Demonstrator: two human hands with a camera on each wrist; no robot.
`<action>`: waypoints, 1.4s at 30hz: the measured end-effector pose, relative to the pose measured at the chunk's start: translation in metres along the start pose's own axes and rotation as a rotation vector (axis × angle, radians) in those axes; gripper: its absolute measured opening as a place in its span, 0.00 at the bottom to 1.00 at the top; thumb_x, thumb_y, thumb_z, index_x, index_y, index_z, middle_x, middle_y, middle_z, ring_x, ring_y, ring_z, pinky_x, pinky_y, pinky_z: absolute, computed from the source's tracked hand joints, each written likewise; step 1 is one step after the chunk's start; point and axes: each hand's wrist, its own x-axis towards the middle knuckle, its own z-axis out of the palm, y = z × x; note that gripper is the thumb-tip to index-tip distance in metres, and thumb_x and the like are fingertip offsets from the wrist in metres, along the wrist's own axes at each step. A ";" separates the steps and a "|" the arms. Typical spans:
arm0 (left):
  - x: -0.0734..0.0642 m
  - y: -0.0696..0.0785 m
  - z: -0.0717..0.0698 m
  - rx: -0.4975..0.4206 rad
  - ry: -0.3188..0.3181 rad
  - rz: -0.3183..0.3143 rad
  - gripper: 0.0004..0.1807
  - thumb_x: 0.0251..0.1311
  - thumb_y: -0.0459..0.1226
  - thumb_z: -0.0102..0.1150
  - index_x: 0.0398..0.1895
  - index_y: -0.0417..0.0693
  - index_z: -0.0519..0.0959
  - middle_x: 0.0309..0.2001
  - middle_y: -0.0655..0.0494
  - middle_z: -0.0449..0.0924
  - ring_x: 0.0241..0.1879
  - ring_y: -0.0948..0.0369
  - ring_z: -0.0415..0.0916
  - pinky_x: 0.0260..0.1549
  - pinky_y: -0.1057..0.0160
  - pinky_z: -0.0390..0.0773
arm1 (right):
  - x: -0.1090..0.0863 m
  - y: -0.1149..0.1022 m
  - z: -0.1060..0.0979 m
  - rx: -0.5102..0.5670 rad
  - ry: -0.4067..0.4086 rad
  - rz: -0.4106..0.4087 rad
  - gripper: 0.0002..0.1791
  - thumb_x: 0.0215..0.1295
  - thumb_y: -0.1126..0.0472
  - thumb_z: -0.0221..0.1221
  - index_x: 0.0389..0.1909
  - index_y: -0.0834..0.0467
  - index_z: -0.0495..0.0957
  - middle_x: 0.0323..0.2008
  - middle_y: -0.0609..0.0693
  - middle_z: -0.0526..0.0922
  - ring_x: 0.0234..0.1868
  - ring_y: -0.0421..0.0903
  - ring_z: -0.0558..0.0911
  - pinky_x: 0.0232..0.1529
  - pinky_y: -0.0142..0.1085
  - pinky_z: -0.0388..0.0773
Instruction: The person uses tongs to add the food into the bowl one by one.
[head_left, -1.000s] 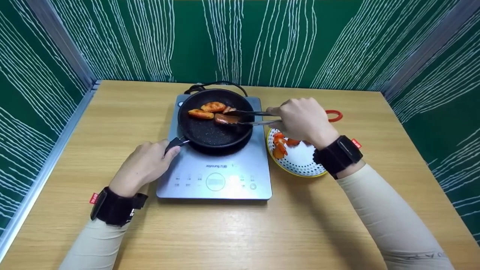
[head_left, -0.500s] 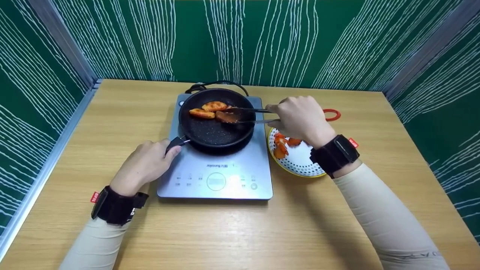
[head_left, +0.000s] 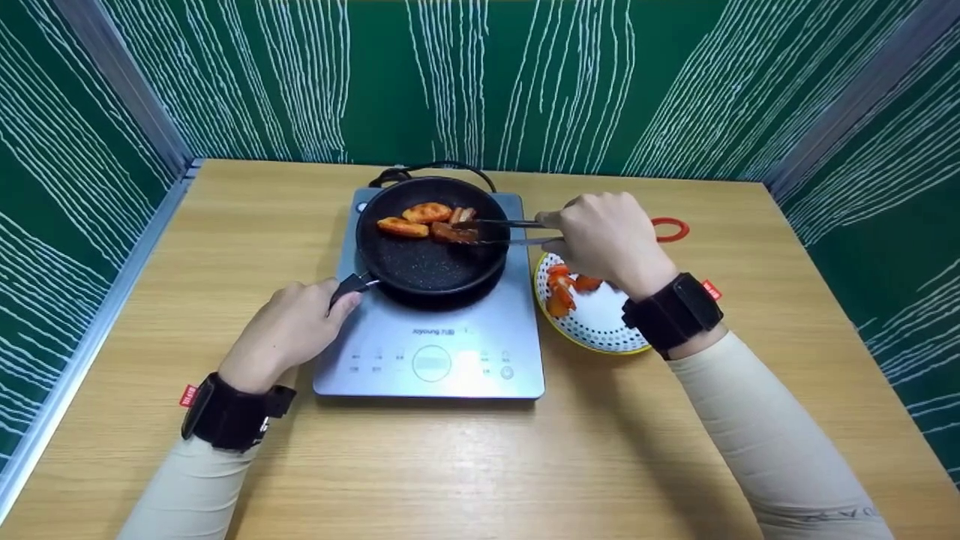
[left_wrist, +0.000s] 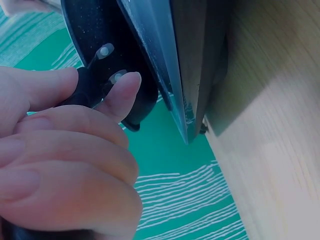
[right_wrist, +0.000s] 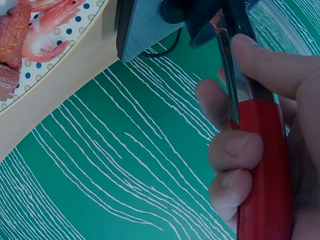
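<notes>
My left hand grips the black handle of a dark frying pan, with the thumb laid along it. In my right hand are metal tongs; the right wrist view shows their red grip with fingers curled round it. The tongs' tips reach into the pan's right side, at a browned piece of meat. Two orange-brown, wing-like pieces lie left of it. A paler, ridged piece sits just behind the tips.
The pan is over a silver induction cooker, its black cable behind. At right, partly under my right arm, stands a dotted dish with orange, shrimp-like pieces and browned chunks. Green panels enclose the wooden table.
Between the tongs' tips the browned meat has turned, from a smooth reddish face to a rougher, darker side. The ridged piece behind shows more. My left hand stays on the handle.
</notes>
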 end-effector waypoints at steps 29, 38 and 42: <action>0.000 0.001 0.001 -0.005 -0.008 0.001 0.20 0.84 0.52 0.47 0.43 0.46 0.76 0.26 0.53 0.65 0.23 0.55 0.68 0.23 0.59 0.65 | -0.070 0.027 0.002 0.247 0.129 0.123 0.24 0.71 0.45 0.70 0.64 0.49 0.84 0.25 0.46 0.83 0.18 0.42 0.73 0.19 0.38 0.66; 0.001 0.001 0.000 -0.010 -0.017 -0.007 0.21 0.84 0.53 0.47 0.44 0.46 0.76 0.27 0.53 0.65 0.24 0.55 0.68 0.23 0.59 0.65 | -0.123 0.060 0.010 0.275 0.130 0.256 0.24 0.68 0.48 0.73 0.62 0.51 0.86 0.24 0.47 0.79 0.20 0.43 0.70 0.21 0.37 0.61; 0.000 0.000 0.000 -0.006 -0.019 -0.011 0.21 0.84 0.53 0.46 0.45 0.46 0.76 0.27 0.53 0.65 0.24 0.55 0.68 0.23 0.59 0.65 | -0.141 0.073 0.013 0.291 0.100 0.311 0.27 0.68 0.48 0.73 0.64 0.54 0.84 0.24 0.49 0.79 0.21 0.45 0.71 0.22 0.36 0.62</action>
